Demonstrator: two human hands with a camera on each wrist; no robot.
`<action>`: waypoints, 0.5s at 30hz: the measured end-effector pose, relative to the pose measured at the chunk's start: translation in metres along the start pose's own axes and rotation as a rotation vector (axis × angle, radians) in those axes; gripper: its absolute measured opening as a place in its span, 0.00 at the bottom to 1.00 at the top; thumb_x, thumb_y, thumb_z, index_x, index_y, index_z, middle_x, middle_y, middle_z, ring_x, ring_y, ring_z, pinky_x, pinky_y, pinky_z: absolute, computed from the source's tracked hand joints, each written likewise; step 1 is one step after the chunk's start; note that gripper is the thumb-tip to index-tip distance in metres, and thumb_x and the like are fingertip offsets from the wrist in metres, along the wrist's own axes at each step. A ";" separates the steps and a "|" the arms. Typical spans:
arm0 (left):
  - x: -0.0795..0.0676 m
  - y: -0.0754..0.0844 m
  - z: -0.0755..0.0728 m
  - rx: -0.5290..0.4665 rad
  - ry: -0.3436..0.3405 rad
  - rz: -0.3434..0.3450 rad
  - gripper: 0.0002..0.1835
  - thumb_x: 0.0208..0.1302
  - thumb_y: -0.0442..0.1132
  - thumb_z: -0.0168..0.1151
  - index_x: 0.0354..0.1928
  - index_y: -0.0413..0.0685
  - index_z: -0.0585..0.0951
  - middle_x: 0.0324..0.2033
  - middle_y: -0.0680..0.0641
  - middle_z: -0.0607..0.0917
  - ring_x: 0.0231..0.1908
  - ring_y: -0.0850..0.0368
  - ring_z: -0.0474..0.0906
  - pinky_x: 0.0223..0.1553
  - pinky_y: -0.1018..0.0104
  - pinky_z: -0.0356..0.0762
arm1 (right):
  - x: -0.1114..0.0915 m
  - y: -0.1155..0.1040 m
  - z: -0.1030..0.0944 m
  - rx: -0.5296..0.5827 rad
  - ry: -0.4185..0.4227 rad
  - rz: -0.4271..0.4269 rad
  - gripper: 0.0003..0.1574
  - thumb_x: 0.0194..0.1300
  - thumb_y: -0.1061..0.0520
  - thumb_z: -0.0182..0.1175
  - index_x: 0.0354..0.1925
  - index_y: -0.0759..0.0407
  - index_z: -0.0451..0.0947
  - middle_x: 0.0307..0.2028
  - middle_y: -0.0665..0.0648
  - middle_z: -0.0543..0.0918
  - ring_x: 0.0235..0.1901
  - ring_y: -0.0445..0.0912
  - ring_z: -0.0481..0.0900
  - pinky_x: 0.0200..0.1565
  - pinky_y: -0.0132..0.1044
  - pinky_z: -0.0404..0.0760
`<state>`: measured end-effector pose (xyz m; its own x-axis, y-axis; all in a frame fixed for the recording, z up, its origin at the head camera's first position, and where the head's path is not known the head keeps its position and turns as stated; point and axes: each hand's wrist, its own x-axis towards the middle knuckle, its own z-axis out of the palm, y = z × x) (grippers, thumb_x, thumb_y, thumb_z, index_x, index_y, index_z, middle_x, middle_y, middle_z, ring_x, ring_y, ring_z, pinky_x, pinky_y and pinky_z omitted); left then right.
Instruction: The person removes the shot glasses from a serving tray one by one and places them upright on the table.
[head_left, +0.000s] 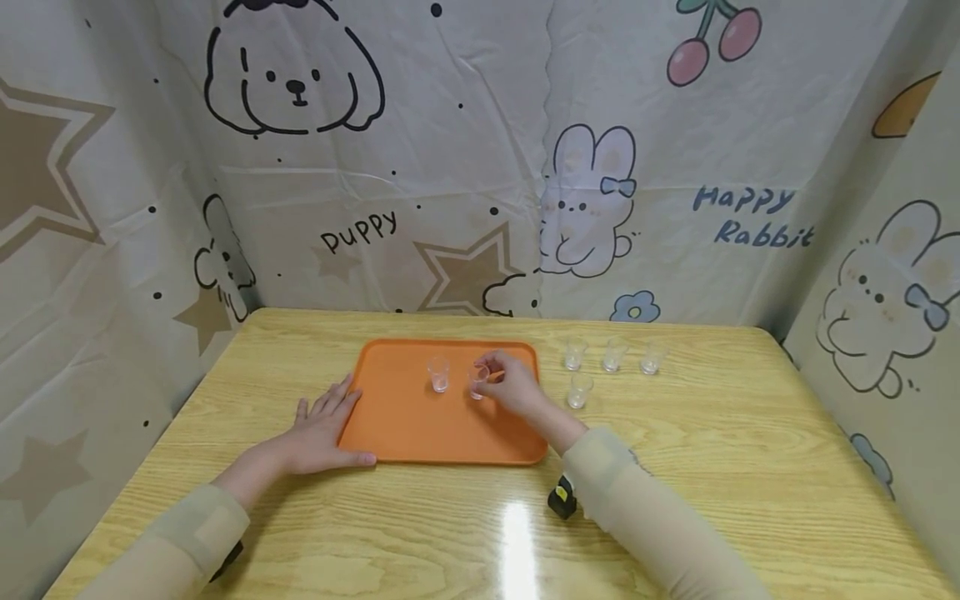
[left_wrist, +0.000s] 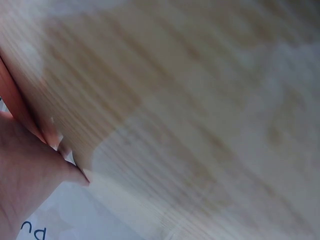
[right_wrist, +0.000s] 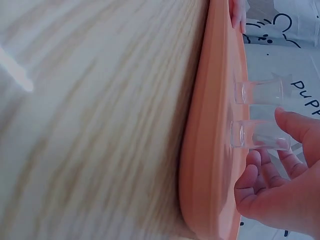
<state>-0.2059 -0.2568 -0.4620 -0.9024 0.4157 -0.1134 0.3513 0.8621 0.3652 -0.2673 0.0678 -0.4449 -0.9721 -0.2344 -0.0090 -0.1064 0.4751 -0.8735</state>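
On the orange tray stand two small clear cups. My right hand is at the right one, a shot-glass-shaped cup, with thumb and fingertips around its upper part. The right wrist view shows this cup upright with its base at the tray floor, and the thumb and a finger at its rim. The other clear cup stands just to its left, untouched. My left hand rests with spread, straight fingers along the tray's left edge, its thumb by the front left corner.
Right of the tray, several more clear cups stand on the wooden table: a back row including one cup, and a single cup in front. A printed cloth hangs behind the table and along its sides.
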 end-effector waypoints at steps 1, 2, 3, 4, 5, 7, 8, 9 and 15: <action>0.000 0.000 0.000 -0.001 0.001 -0.001 0.62 0.49 0.73 0.60 0.73 0.38 0.48 0.74 0.39 0.36 0.70 0.30 0.38 0.59 0.25 0.32 | 0.000 -0.001 0.000 0.001 0.000 -0.005 0.18 0.57 0.61 0.67 0.47 0.61 0.76 0.37 0.56 0.79 0.36 0.47 0.77 0.40 0.36 0.76; 0.000 0.000 -0.001 -0.002 0.002 0.000 0.62 0.49 0.72 0.60 0.73 0.38 0.48 0.74 0.39 0.36 0.70 0.30 0.38 0.59 0.25 0.32 | -0.001 -0.002 -0.001 0.005 -0.002 -0.007 0.18 0.57 0.60 0.67 0.47 0.61 0.76 0.37 0.56 0.79 0.36 0.47 0.77 0.39 0.35 0.76; 0.000 0.001 -0.001 -0.004 0.003 0.000 0.61 0.49 0.72 0.60 0.73 0.38 0.48 0.74 0.39 0.37 0.70 0.30 0.38 0.59 0.25 0.32 | -0.001 -0.003 -0.002 0.009 -0.004 -0.012 0.19 0.57 0.61 0.67 0.47 0.61 0.77 0.37 0.56 0.79 0.36 0.47 0.76 0.38 0.34 0.76; 0.000 0.001 -0.001 -0.005 0.005 0.002 0.61 0.49 0.72 0.60 0.73 0.38 0.48 0.74 0.39 0.37 0.70 0.30 0.39 0.58 0.25 0.32 | -0.002 -0.004 -0.003 0.013 -0.008 -0.020 0.19 0.57 0.61 0.67 0.47 0.62 0.77 0.37 0.56 0.79 0.35 0.47 0.76 0.37 0.33 0.75; -0.001 0.001 -0.001 -0.005 0.005 0.003 0.61 0.49 0.72 0.60 0.73 0.38 0.48 0.73 0.39 0.37 0.70 0.30 0.39 0.59 0.25 0.32 | -0.003 -0.006 -0.005 0.016 -0.013 -0.026 0.19 0.57 0.61 0.67 0.47 0.62 0.77 0.37 0.56 0.79 0.35 0.47 0.75 0.36 0.33 0.75; -0.001 0.001 -0.001 -0.007 0.005 0.003 0.61 0.49 0.72 0.61 0.73 0.38 0.48 0.73 0.39 0.37 0.70 0.30 0.38 0.59 0.25 0.32 | -0.005 -0.011 -0.010 0.012 -0.026 -0.038 0.19 0.57 0.60 0.67 0.47 0.62 0.77 0.38 0.57 0.79 0.35 0.47 0.75 0.35 0.32 0.74; -0.001 0.002 -0.001 -0.008 0.005 0.003 0.62 0.49 0.72 0.61 0.73 0.38 0.48 0.74 0.39 0.37 0.70 0.30 0.38 0.59 0.25 0.32 | -0.006 -0.014 -0.014 0.007 -0.033 -0.041 0.19 0.57 0.60 0.68 0.47 0.62 0.77 0.39 0.56 0.79 0.35 0.47 0.74 0.35 0.32 0.74; -0.001 0.002 -0.001 -0.010 0.004 0.003 0.62 0.49 0.72 0.61 0.73 0.38 0.48 0.74 0.39 0.37 0.70 0.30 0.38 0.59 0.25 0.32 | -0.008 -0.018 -0.017 -0.009 -0.038 -0.051 0.19 0.57 0.59 0.68 0.47 0.62 0.77 0.39 0.56 0.79 0.35 0.47 0.75 0.36 0.32 0.74; -0.001 0.002 -0.002 -0.013 0.000 0.002 0.62 0.49 0.72 0.60 0.73 0.37 0.48 0.74 0.39 0.36 0.70 0.30 0.38 0.59 0.25 0.32 | -0.016 -0.039 -0.041 -0.053 -0.080 -0.070 0.21 0.57 0.56 0.68 0.48 0.60 0.77 0.41 0.56 0.81 0.37 0.48 0.76 0.37 0.33 0.74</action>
<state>-0.2051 -0.2559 -0.4597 -0.9018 0.4172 -0.1123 0.3497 0.8575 0.3774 -0.2567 0.0880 -0.3908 -0.9424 -0.3343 0.0102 -0.1861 0.4987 -0.8466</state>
